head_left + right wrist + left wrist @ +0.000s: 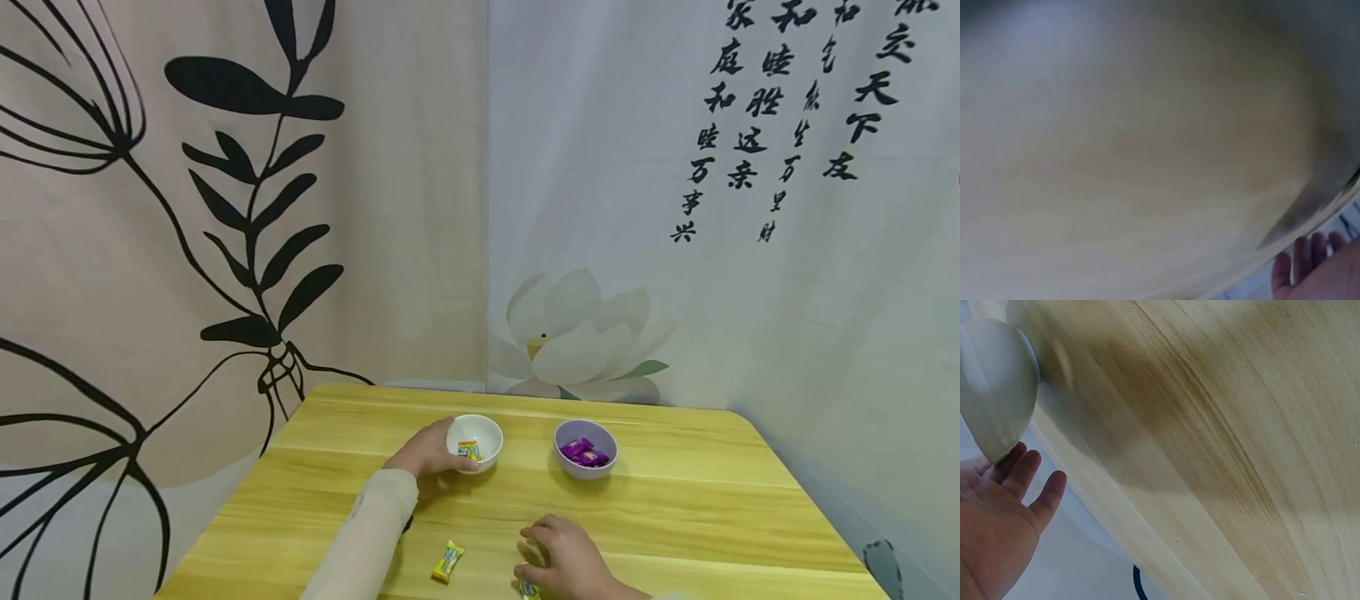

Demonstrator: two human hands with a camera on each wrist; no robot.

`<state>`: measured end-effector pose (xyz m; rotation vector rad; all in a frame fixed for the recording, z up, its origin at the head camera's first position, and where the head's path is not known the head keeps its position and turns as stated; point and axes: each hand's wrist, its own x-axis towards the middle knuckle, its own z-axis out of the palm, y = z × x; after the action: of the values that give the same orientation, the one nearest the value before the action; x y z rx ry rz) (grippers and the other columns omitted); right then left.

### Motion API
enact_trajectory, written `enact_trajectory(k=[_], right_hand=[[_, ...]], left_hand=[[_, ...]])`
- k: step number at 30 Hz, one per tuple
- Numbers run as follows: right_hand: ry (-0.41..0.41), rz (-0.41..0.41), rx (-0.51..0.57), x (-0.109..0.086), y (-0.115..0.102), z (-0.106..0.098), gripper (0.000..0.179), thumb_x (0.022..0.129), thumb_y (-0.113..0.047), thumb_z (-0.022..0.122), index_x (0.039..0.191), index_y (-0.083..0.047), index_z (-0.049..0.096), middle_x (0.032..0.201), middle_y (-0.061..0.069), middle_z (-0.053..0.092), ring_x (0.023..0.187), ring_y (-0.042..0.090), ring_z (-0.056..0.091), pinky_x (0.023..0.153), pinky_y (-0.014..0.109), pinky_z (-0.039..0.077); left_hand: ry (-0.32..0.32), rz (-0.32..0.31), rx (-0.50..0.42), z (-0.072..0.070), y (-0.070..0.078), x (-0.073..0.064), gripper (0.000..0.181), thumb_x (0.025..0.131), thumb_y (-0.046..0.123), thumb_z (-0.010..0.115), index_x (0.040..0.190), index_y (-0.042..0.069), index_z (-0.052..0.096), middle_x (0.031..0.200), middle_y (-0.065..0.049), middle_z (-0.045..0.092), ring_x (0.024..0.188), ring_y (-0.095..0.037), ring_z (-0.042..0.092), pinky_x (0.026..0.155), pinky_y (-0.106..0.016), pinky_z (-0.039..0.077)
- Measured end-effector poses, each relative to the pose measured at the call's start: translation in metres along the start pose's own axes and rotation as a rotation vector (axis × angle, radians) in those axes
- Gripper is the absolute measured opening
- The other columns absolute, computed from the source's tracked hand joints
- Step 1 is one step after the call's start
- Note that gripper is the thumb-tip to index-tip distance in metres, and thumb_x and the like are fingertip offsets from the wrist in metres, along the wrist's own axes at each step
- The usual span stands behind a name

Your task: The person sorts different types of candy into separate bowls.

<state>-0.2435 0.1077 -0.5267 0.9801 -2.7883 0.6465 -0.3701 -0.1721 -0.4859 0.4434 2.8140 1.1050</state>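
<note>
My left hand [429,450] holds the small white bowl [491,437] by its left side, thumb along the near rim. Yellow-wrapped candies [469,450] lie inside this bowl. In the left wrist view the bowl [997,381] shows from outside, with fingertips of the left hand [1004,519] at its edge. Near the table's front, my right hand [566,557] hovers with bent, parted fingers over a yellow-green wrapped candy [529,590], which it partly hides. To the left lies another yellow wrapped candy [447,562]. The right wrist view shows the right hand [1319,269] at its corner, fingers loosely bent.
A lilac bowl [587,467] with several purple-wrapped candies [585,452] stands right of the white bowl. Everything rests on a yellow wood-grain table [697,500]. Behind its far edge hangs a printed curtain [420,208] with plants, a lotus and writing.
</note>
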Motion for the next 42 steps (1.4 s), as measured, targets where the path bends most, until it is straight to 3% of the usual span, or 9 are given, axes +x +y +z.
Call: enact_trajectory(k=[7,14,22,28,36,42], right_hand=[[-0.04,0.02,-0.07,-0.011,-0.004,0.008,0.069,0.077,-0.065,0.073,0.12,-0.01,0.069,0.108,0.0,0.062,0.099,0.018,0.059,0.079,0.044,0.049],[-0.07,0.06,-0.06,-0.01,0.004,0.004,0.057,0.08,-0.053,0.077,0.117,-0.011,0.07,0.108,0.0,0.062,0.099,0.018,0.059,0.08,0.045,0.048],[0.087,0.051,-0.151,-0.005,0.02,0.002,0.037,0.08,-0.038,0.08,0.104,-0.01,0.075,0.103,0.0,0.065,0.096,0.021,0.061,0.078,0.044,0.048],[0.147,0.074,-0.161,-0.001,0.032,0.003,0.026,0.08,-0.031,0.079,0.098,-0.013,0.076,0.098,-0.002,0.064,0.093,0.02,0.061,0.079,0.045,0.045],[0.137,-0.027,-0.152,0.006,0.039,0.001,0.019,0.084,-0.033,0.077,0.097,-0.018,0.077,0.098,-0.006,0.064,0.091,0.014,0.059,0.075,0.038,0.045],[0.119,-0.09,-0.174,0.011,0.043,0.002,0.021,0.087,-0.037,0.075,0.093,-0.018,0.076,0.094,-0.01,0.062,0.087,0.008,0.057,0.079,0.04,0.045]], left_hand=[[0.01,0.003,0.007,0.0,-0.001,-0.002,0.088,0.071,0.037,0.091,0.139,0.0,0.049,0.122,-0.014,0.061,0.106,-0.029,0.058,0.095,-0.052,0.045],[0.004,-0.015,-0.013,0.0,0.0,-0.003,0.09,0.071,0.038,0.091,0.141,-0.001,0.047,0.124,-0.015,0.06,0.109,-0.031,0.057,0.098,-0.053,0.044],[0.007,-0.023,-0.004,0.001,-0.001,-0.001,0.092,0.071,0.038,0.09,0.141,-0.002,0.047,0.125,-0.015,0.06,0.111,-0.031,0.057,0.099,-0.052,0.044],[0.006,-0.02,0.0,0.001,0.0,-0.001,0.091,0.071,0.038,0.091,0.141,-0.001,0.047,0.125,-0.015,0.06,0.109,-0.03,0.057,0.098,-0.052,0.044],[-0.002,0.001,-0.013,0.001,0.0,0.0,0.087,0.071,0.037,0.091,0.138,-0.001,0.049,0.123,-0.016,0.06,0.107,-0.03,0.057,0.098,-0.051,0.044],[-0.001,-0.011,-0.007,0.001,-0.002,0.001,0.09,0.071,0.038,0.091,0.14,0.0,0.048,0.124,-0.015,0.06,0.109,-0.031,0.057,0.098,-0.052,0.043]])
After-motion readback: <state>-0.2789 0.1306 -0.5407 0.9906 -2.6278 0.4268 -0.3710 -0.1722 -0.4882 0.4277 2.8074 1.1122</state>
